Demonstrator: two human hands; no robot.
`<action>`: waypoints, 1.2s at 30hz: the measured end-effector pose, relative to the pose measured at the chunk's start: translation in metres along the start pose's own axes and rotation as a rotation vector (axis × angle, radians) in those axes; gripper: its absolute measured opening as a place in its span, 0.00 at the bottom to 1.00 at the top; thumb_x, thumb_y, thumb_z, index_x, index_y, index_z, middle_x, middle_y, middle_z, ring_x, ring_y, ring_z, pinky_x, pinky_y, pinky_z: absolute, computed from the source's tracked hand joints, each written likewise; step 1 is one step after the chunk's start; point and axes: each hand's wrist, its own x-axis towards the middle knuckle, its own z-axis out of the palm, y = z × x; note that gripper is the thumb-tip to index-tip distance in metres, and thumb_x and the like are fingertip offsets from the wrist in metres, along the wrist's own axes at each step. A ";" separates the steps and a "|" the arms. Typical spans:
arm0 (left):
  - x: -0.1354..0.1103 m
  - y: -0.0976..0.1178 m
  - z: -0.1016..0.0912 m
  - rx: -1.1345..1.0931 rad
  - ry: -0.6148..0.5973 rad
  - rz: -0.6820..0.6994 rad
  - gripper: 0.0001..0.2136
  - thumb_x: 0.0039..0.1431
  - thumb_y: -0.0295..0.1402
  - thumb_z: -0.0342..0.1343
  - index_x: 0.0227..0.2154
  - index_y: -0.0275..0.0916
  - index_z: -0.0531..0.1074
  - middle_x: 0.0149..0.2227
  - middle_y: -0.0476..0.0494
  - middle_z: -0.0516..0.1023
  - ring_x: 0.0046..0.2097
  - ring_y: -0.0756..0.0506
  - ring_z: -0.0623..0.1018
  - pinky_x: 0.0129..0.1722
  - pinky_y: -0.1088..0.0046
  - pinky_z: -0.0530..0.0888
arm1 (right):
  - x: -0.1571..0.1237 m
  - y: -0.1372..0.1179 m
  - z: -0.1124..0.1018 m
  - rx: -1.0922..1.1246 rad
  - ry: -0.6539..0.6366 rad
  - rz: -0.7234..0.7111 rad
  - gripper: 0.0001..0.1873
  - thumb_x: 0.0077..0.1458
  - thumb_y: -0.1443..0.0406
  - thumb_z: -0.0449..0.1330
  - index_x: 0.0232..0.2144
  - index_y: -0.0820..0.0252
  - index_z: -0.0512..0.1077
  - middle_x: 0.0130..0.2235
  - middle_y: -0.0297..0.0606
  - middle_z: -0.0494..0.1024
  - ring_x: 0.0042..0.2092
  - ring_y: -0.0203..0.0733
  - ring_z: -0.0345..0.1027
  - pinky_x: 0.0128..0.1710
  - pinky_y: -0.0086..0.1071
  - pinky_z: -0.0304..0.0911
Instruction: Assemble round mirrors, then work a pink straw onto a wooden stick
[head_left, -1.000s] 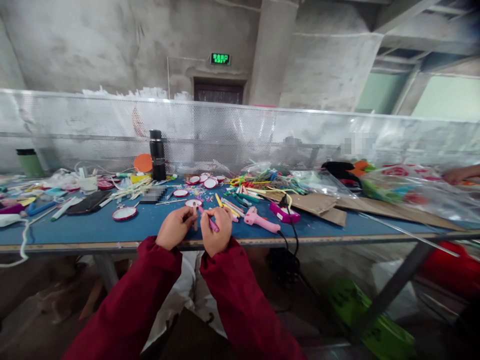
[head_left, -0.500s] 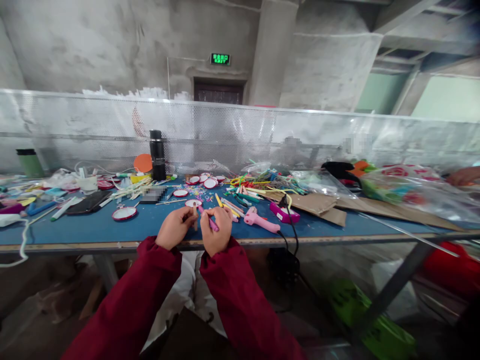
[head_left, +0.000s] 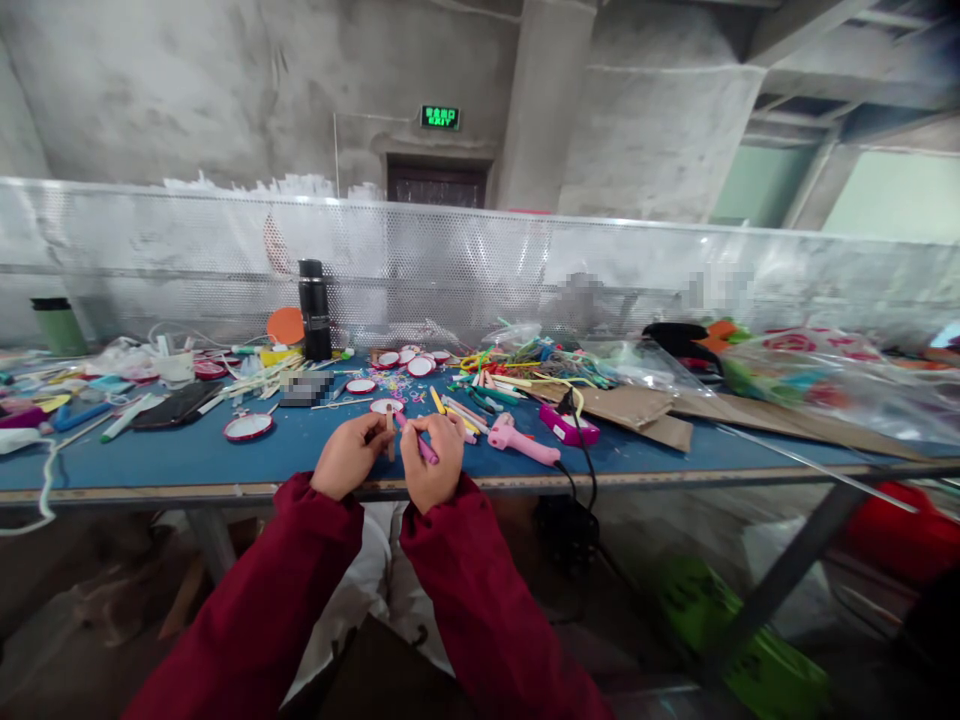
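My left hand is closed, pinching a small flat wooden craft stick upright between thumb and fingers. Close beside it, my right hand is wrapped round a pink-purple marker, whose upper end points toward the stick. Whether the marker's tip touches the stick is too small to tell. Just behind both hands lies a round white disc with a red rim. Several coloured markers lie to the right of my right hand.
A pink glue gun and a purple box with a black cord lie to the right. Brown cardboard and plastic bags are farther right. A black bottle stands at the back; a dark phone lies left.
My hands, the stick and the marker look almost unmoved. At the far right edge, another person's hand has withdrawn from above the plastic bag.
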 end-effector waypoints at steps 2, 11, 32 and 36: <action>0.000 0.000 0.000 -0.004 0.004 -0.001 0.11 0.62 0.37 0.51 0.26 0.39 0.68 0.25 0.51 0.71 0.29 0.49 0.69 0.31 0.75 0.64 | 0.001 -0.001 -0.001 -0.001 -0.013 0.003 0.07 0.58 0.66 0.56 0.27 0.56 0.67 0.27 0.31 0.75 0.33 0.39 0.69 0.53 0.42 0.55; -0.001 0.001 -0.001 0.008 -0.003 0.007 0.11 0.62 0.37 0.51 0.26 0.39 0.69 0.25 0.51 0.72 0.29 0.50 0.69 0.31 0.75 0.64 | 0.001 -0.002 0.000 -0.002 -0.031 0.019 0.08 0.58 0.65 0.56 0.26 0.56 0.67 0.27 0.31 0.75 0.33 0.39 0.69 0.54 0.42 0.55; -0.001 0.002 -0.001 0.023 0.005 0.008 0.11 0.61 0.37 0.51 0.25 0.39 0.68 0.25 0.51 0.71 0.29 0.49 0.69 0.30 0.75 0.63 | 0.001 -0.001 0.000 -0.009 -0.036 0.022 0.08 0.60 0.65 0.56 0.27 0.56 0.67 0.28 0.31 0.76 0.34 0.39 0.70 0.53 0.40 0.55; -0.001 0.002 -0.001 0.024 0.010 0.002 0.11 0.61 0.36 0.51 0.25 0.39 0.68 0.25 0.51 0.71 0.29 0.49 0.68 0.31 0.75 0.63 | 0.001 -0.001 0.000 -0.006 -0.032 0.021 0.08 0.60 0.65 0.56 0.27 0.56 0.67 0.28 0.31 0.76 0.34 0.39 0.70 0.53 0.41 0.55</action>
